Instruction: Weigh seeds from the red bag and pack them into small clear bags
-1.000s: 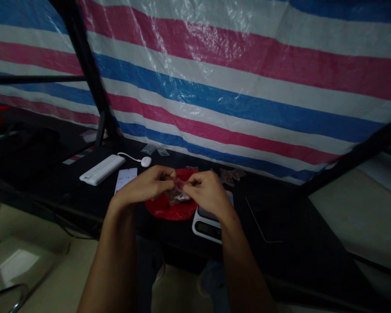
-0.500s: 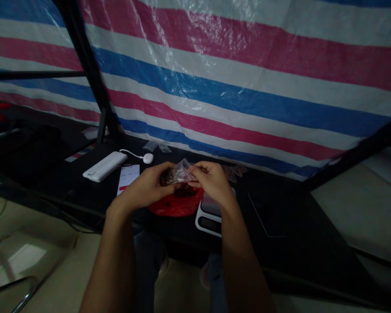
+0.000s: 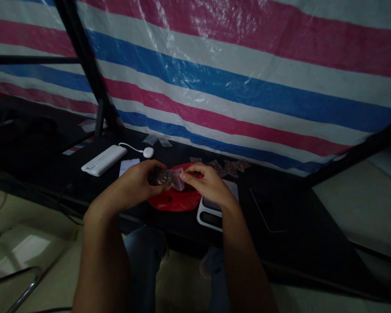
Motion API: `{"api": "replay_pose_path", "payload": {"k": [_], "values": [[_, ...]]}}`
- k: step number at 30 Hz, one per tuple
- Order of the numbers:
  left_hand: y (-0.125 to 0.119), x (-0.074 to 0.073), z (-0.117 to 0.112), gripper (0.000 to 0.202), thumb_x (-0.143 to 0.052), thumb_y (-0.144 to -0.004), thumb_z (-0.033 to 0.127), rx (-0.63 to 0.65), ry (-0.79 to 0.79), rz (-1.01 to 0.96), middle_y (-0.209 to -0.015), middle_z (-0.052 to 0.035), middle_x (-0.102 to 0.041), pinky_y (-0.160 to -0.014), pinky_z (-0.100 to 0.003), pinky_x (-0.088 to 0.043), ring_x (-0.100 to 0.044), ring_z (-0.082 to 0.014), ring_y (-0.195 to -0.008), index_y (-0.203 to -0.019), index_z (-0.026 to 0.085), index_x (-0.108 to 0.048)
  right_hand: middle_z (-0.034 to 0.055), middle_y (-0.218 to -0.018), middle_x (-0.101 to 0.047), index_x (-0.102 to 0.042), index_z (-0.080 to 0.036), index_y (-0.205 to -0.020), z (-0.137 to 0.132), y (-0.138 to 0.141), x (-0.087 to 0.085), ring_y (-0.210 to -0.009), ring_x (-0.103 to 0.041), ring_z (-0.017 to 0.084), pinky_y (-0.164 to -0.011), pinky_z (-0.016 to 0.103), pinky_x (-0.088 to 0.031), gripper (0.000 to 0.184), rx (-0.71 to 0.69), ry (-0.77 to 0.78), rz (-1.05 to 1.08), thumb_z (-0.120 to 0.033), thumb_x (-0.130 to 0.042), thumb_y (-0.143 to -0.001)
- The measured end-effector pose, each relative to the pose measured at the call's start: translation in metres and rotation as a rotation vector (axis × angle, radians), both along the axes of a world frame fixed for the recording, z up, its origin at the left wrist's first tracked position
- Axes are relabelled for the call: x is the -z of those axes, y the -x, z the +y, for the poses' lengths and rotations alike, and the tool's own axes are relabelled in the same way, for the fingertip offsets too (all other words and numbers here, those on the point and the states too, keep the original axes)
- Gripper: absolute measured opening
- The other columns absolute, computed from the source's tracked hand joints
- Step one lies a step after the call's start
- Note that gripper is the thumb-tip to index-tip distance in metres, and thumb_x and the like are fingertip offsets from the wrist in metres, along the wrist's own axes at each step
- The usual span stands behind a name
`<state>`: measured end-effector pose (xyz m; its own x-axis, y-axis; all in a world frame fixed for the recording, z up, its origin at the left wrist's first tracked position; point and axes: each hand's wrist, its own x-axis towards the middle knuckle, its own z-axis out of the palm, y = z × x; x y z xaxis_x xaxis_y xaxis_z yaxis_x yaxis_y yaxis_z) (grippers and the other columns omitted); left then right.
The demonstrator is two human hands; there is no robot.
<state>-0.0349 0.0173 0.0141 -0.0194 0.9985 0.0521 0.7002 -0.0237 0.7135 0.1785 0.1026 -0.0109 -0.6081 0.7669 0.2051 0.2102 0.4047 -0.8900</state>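
Between my hands is a small clear plastic bag (image 3: 171, 178) with dark brown bits inside. My left hand (image 3: 139, 180) is closed around its filled end. With pinched fingertips, my right hand (image 3: 206, 180) grips the bag's other end. Below them a red plastic bag (image 3: 171, 203) lies on the black table (image 3: 179, 224), its contents mostly hidden by my hands. Partly under my right wrist sits a white digital scale (image 3: 210, 218). Several small filled bags (image 3: 230, 168) lie behind my right hand.
At the left are a white power bank (image 3: 104, 160), a phone (image 3: 129, 164) with a lit screen, and a round white device (image 3: 148, 152) on a cable. Small clear bags (image 3: 157, 140) lie at the back. A dark tablet-like slab (image 3: 269, 211) rests at right. Striped sheeting (image 3: 231, 95) hangs behind.
The clear bag has tipped from slanting upward to nearly level, and my left hand now wraps its filled end. My view has shifted slightly, showing more of the small filled bags.
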Motion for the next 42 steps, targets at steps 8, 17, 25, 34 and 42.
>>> {"api": "replay_pose_path", "payload": {"k": [8,17,25,34,42], "values": [[-0.003,0.003,0.006,0.053,-0.076,-0.074,0.045,-0.009,0.011,0.045,-0.109,-0.0097,-0.077,-0.08,-0.035,-0.056,-0.072,-0.0275,-0.092,-0.118,0.017,-0.069,0.0017,-0.079,-0.07,-0.072,-0.017,-0.075,0.007,0.002,0.013,-0.074,-0.063,0.015,-0.07,0.026,-0.046,0.018,-0.023,0.135,-0.047,-0.017,-0.062,-0.09],[-0.003,0.014,0.014,0.053,-0.076,-0.072,0.033,-0.045,-0.052,0.142,-0.122,-0.0108,-0.075,-0.094,-0.037,-0.055,-0.071,-0.0317,-0.107,-0.123,0.02,-0.071,0.0004,-0.074,-0.069,-0.068,-0.016,-0.076,0.011,0.002,0.023,-0.065,-0.059,0.013,-0.064,0.026,-0.04,0.02,0.1,0.099,-0.2,-0.014,-0.055,-0.09],[-0.021,-0.008,0.036,0.045,-0.072,-0.073,0.025,0.072,-0.034,0.265,-0.112,-0.0108,-0.077,-0.086,-0.034,-0.054,-0.071,-0.0297,-0.099,-0.117,0.018,-0.073,0.0098,-0.113,-0.074,-0.068,-0.016,-0.116,0.008,-0.009,0.023,-0.097,-0.069,0.019,-0.088,0.034,-0.052,0.035,0.073,-0.087,-0.191,-0.011,-0.071,-0.082],[-0.046,-0.024,0.051,0.025,-0.071,-0.074,0.033,0.15,0.146,0.25,-0.086,-0.0035,-0.077,-0.059,-0.027,-0.044,-0.069,-0.0215,-0.074,-0.095,0.021,-0.077,0.0125,-0.116,-0.072,-0.071,-0.014,-0.112,0.01,-0.007,0.024,-0.108,-0.065,0.026,-0.094,0.04,-0.049,0.041,0.009,-0.214,-0.313,-0.019,-0.085,-0.075],[-0.035,-0.022,0.038,0.05,-0.075,-0.08,0.04,0.13,-0.128,0.345,-0.12,-0.0095,-0.073,-0.095,-0.035,-0.053,-0.069,-0.0293,-0.106,-0.124,0.019,-0.071,0.0076,-0.098,-0.074,-0.072,-0.014,-0.098,0.009,-0.008,0.024,-0.089,-0.065,0.02,-0.079,0.033,-0.048,0.026,0.045,-0.251,-0.316,-0.023,-0.085,-0.077]]}}
